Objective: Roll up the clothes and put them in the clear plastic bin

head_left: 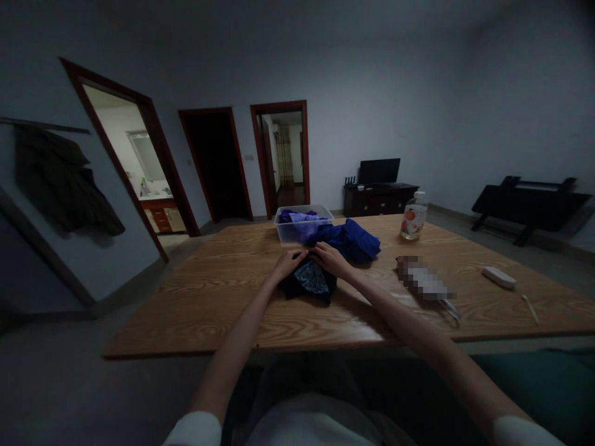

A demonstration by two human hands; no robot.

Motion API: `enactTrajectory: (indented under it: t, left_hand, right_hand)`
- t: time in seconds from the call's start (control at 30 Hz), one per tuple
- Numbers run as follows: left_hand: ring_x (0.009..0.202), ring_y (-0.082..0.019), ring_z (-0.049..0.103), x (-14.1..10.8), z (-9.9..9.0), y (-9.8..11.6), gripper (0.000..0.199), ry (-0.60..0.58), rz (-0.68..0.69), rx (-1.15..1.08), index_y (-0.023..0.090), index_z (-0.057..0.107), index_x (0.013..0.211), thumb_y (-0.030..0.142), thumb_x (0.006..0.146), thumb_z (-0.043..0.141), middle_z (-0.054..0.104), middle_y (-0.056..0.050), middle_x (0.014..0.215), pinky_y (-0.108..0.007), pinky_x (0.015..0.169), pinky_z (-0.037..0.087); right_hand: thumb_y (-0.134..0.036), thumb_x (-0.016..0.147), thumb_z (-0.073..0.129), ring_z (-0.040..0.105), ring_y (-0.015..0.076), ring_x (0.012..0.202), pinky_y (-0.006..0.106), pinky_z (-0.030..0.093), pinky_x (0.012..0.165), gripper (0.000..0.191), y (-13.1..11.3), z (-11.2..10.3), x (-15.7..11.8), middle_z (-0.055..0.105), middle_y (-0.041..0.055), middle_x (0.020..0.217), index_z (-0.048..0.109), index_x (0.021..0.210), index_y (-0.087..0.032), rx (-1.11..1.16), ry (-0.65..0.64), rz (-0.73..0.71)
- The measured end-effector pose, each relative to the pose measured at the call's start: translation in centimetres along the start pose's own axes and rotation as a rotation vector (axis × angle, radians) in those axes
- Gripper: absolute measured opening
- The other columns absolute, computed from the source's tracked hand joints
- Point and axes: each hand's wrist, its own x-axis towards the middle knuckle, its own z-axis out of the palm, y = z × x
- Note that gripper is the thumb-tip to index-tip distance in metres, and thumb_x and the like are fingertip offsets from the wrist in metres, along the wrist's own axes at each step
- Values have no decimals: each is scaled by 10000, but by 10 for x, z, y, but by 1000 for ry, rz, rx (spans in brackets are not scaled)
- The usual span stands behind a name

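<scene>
A black cloth [310,282] with a pale blue-grey pattern lies bunched on the wooden table [209,291] in front of me. My left hand [289,262] grips its far left edge with bent fingers. Close beside it, my right hand [326,255] has its fingers curled over the far right edge of the same cloth. The fingertips of both hands are partly hidden in the folds. Just beyond my right hand lies a crumpled blue cloth [356,240]. Behind my hands stands a clear plastic bin [289,235] with purple and lilac cloths [304,218] inside; the blue cloth touches its right side.
To the right stand a clear bottle [413,217] with a fruit label, a blurred-out packet [425,282] with a strap, a white case [499,277] and a thin pale stick [530,308]. The table's near edge [325,347] runs beneath my forearms.
</scene>
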Motion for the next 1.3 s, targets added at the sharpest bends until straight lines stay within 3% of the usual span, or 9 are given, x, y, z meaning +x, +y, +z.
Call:
enactTrajectory:
  t: [0.23, 0.43, 0.67, 0.77, 0.9, 1.0, 1.13, 1.3]
  left_hand:
    - [912, -258, 725, 1, -1, 2, 579, -1, 21, -48, 163, 816, 1004, 669, 969, 537, 795, -65, 978, -337, 846, 543]
    - [1018, -274, 728, 0, 0, 5, 549, 5, 38, -62, 175, 802, 1137, 634, 983, 541, 789, -81, 1129, -366, 954, 524]
    - [1010, -272, 729, 2, 0, 5, 535, 27, 15, -22, 184, 796, 1149, 622, 984, 539, 789, -74, 1130, -373, 966, 525]
    - [1033, -274, 727, 2, -1, 6, 528, 32, 14, -17, 184, 793, 1158, 614, 987, 539, 783, -77, 1157, -369, 955, 526]
    - [1041, -273, 726, 1, -3, 8, 486, 24, 29, -5, 201, 792, 1170, 589, 984, 565, 782, -73, 1162, -370, 964, 527]
    - [1063, -270, 720, 0, -4, 9, 456, 5, 42, 44, 233, 783, 1198, 577, 988, 570, 776, -60, 1182, -360, 972, 526]
    - [1051, -273, 717, -4, -6, 13, 440, 3, 34, 204, 259, 778, 1202, 581, 996, 559, 774, -65, 1180, -344, 946, 522]
    - [1046, -268, 713, -4, -8, 20, 489, 20, 50, 227, 238, 775, 1190, 611, 1007, 516, 773, -77, 1161, -345, 949, 514]
  right_hand:
    - [-304, 1065, 515, 602, 253, 1029, 392, 545, 912, 215, -6, -8, 1, 637, 120, 1081, 662, 1161, -180, -12, 12, -1]
    - [-355, 1027, 582, 614, 250, 1060, 406, 548, 957, 239, 3, -2, -4, 625, 128, 1133, 646, 1188, -190, 92, -1, 31]
    - [-567, 865, 765, 601, 288, 1119, 450, 535, 1008, 637, 7, 0, -7, 600, 154, 1228, 574, 1317, -162, 212, -87, 47]
    - [-611, 843, 769, 598, 299, 1126, 459, 526, 1020, 693, 3, -3, -6, 607, 163, 1229, 577, 1322, -148, 215, -118, 46]
    - [-520, 993, 614, 598, 273, 1176, 443, 502, 1059, 462, 4, -1, -4, 632, 146, 1242, 607, 1301, -176, 216, -102, 99]
    - [-409, 1068, 496, 638, 230, 1080, 390, 526, 990, 304, 9, 2, -3, 676, 119, 1142, 667, 1185, -187, 229, -63, 115]
    - [-380, 1069, 510, 672, 202, 879, 330, 542, 840, 274, 12, 3, -2, 713, 85, 977, 691, 1089, -174, 217, -55, 111]
    - [-350, 1080, 496, 691, 216, 956, 334, 543, 872, 273, 7, -3, -3, 717, 101, 1078, 662, 1212, -177, 149, -24, 61]
